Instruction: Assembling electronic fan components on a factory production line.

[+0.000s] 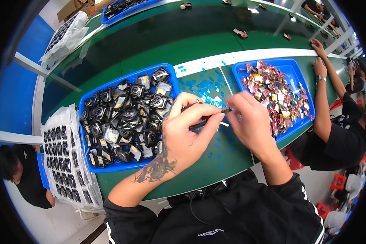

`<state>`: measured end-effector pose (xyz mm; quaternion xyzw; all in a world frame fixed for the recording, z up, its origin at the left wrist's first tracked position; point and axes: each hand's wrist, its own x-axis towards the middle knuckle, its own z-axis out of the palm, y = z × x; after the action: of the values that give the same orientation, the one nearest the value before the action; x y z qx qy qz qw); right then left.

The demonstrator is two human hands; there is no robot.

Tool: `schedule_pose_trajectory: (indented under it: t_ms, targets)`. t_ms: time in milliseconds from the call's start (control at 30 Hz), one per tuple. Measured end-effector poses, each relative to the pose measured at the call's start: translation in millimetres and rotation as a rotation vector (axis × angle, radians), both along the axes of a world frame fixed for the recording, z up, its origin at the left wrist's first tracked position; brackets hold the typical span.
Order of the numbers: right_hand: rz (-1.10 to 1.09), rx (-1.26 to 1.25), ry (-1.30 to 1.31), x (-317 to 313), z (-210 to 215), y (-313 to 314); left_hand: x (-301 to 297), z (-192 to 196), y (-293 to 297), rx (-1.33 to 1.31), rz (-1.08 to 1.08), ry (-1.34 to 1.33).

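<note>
My left hand [191, 126] is closed around a black watch case [200, 123], partly covered by its fingers and thumb. A small dark piece [227, 110] shows at the left fingertips. Just to the right, my right hand [250, 124] is curled up close to it, its fingertips blurred by motion. A thin pale strip [224, 124] juts out by the right fingers; what they pinch cannot be made out. On the left stands a blue tray [175, 79] heaped with black watch cases [130, 114]. Another blue tray [307, 91] on the right holds small mixed-colour parts [274, 95].
Small blue film pieces [207, 87] litter the green table [191, 175] between the trays. Beyond a white rail [215, 61] runs a green belt [162, 42] with scattered parts. White trays of watch parts [65, 158] stand at left. A co-worker's arm [322, 105] reaches in at right.
</note>
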<state>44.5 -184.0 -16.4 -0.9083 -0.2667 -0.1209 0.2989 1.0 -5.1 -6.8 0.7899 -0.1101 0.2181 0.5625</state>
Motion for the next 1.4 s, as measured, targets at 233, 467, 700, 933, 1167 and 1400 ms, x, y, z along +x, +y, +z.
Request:
schedule_pose_trajectory:
  t_ms: [233, 467, 700, 933, 1167, 1400]
  targets:
    - [0.191, 0.846, 0.552, -9.4, 8.4, 5.8, 1.8, -1.9, 0.6, -0.160, -0.078, 0.160]
    - [0.095, 0.906, 0.346, -4.9, 13.6, -0.5, 5.1, 5.4, 1.3, -0.724, -0.249, 0.372]
    - [0.219, 0.555, 0.370, -12.4, 23.5, -5.3, 14.1, -3.5, 11.1, -0.879, -0.106, 0.319]
    - [0.289, 0.796, 0.596, -17.1, 9.1, 16.1, 7.1, -3.7, -0.8, -0.783, -0.067, 0.426]
    - [0.180, 0.647, 0.384, -8.7, 14.1, 12.4, 12.5, -3.8, 14.6, -0.445, -0.138, 0.484]
    - [0.143, 0.498, 0.154, -13.9, 18.8, 24.2, 16.8, -16.9, 4.3, -0.824, -0.074, 0.485]
